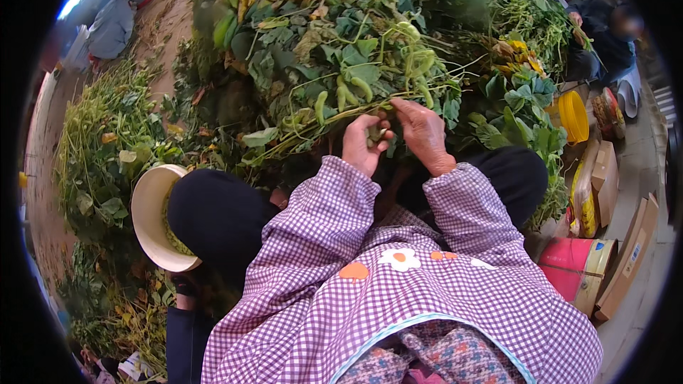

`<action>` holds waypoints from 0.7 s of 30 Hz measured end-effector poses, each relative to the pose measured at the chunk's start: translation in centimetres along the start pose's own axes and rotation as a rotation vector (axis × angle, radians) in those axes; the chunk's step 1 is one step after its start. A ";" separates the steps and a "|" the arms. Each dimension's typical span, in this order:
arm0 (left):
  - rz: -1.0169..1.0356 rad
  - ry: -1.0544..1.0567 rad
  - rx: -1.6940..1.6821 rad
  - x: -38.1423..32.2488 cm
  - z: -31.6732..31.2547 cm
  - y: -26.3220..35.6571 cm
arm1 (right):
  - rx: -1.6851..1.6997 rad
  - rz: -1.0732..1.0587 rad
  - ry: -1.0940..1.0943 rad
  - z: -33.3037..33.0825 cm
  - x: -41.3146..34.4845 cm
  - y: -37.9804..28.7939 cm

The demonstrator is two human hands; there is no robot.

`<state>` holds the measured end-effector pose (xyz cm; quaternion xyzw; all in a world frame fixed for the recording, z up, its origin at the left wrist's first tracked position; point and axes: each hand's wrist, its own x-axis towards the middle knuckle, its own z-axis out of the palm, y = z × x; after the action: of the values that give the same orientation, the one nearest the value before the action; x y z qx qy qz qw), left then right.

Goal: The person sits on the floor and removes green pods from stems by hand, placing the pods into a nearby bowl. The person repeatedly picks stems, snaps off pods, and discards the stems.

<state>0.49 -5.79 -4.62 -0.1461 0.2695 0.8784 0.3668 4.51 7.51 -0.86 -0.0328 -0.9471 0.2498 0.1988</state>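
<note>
My left hand (364, 144) is curled, palm up, around what look like a few green bean pods (375, 136), partly hidden by the fingers. Just beside it, my right hand (423, 136) has its thumb and forefinger pinched on a bean stalk (349, 112). Several plump green pods (341, 93) hang from the uprooted plant just beyond my fingers. More pale pods (421, 61) show a little farther off to the right. By my left knee, a white bucket (152, 218) leans with green pods inside, partly covered by the knee.
A large heap of leafy bean plants (299, 37) spreads in front of me. Stripped-looking stalks (88, 133) lie at left. On the right are a yellow bucket (573, 117), a pink tub (565, 266) and cardboard pieces (627, 261). Another person (597, 37) sits at far right, holding stems.
</note>
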 end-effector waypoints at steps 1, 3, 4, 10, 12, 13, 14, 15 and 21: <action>-0.010 -0.026 -0.005 -0.2 -0.1 0.2 | -0.011 -0.001 0.009 0.3 -0.1 0.1; -0.002 -0.060 0.003 -0.5 -0.7 0.4 | 0.079 0.054 0.045 0.6 -0.2 0.6; 0.016 -0.068 0.038 -0.6 -0.6 0.2 | 0.119 0.086 0.060 0.7 -0.4 1.0; 0.113 -0.023 0.143 -1.1 -0.1 -0.5 | 0.345 0.209 0.072 -2.2 -2.2 -1.8; 0.154 0.044 0.177 -1.2 0.2 -0.6 | 0.372 0.173 0.066 -2.0 -2.9 -2.7; 0.178 0.083 0.196 -1.3 0.5 -0.7 | 0.383 0.158 0.065 -1.9 -3.1 -3.0; 0.202 0.123 0.215 -1.3 0.7 -0.8 | 0.372 0.142 0.084 -1.6 -3.1 -3.0; 0.192 0.115 0.239 -1.4 0.7 -0.8 | 0.376 0.173 0.068 -1.4 -3.0 -2.9; 0.101 -0.148 0.190 -1.3 0.1 -0.4 | 1.058 0.717 -0.160 -1.7 -2.2 -2.0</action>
<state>1.72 -6.26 -4.11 -0.0317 0.3306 0.8746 0.3532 7.25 6.18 0.72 -0.2260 -0.6381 0.7357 0.0212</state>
